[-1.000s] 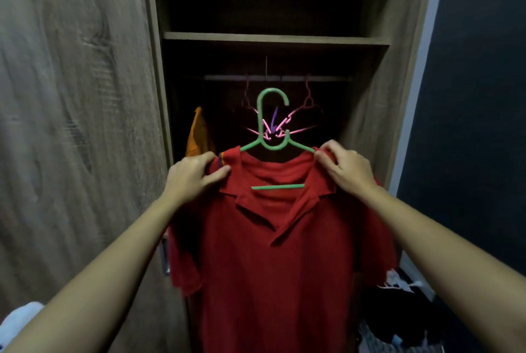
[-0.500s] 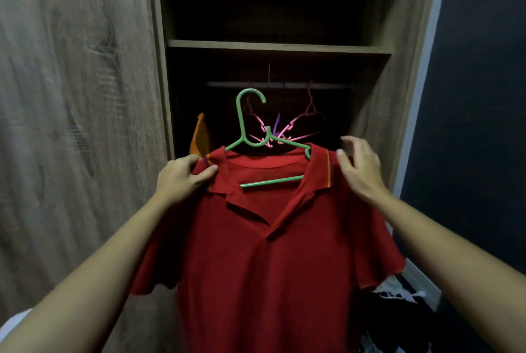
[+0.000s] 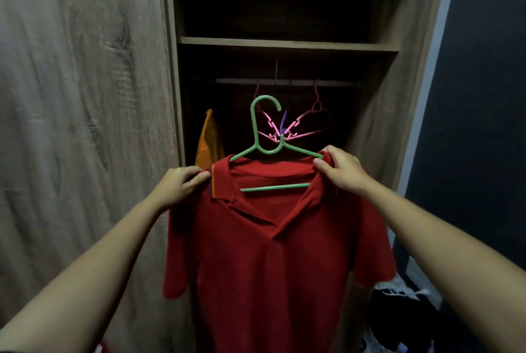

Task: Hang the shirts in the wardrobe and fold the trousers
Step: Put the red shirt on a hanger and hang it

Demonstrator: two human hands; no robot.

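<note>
A red polo shirt (image 3: pixel 273 261) hangs on a green plastic hanger (image 3: pixel 266 136) in front of the open wardrobe. My left hand (image 3: pixel 180 184) grips the shirt's left shoulder by the collar. My right hand (image 3: pixel 340 172) pinches the right shoulder and collar over the hanger's end. The hanger's hook points up, below the clothes rail (image 3: pixel 284 81) and apart from it.
An orange shirt (image 3: pixel 209 139) hangs at the left inside the wardrobe. Empty pink hangers (image 3: pixel 296 128) hang on the rail behind the green hook. A shelf (image 3: pixel 287 44) sits above the rail. The wardrobe door (image 3: pixel 79 96) stands at left. Dark clothes (image 3: pixel 398 315) lie at the lower right.
The shirt's collar has been spread flat over the hanger. My right hand let go briefly and now pinches the right shoulder again. The hanger's hook has turned from facing right to upright.
</note>
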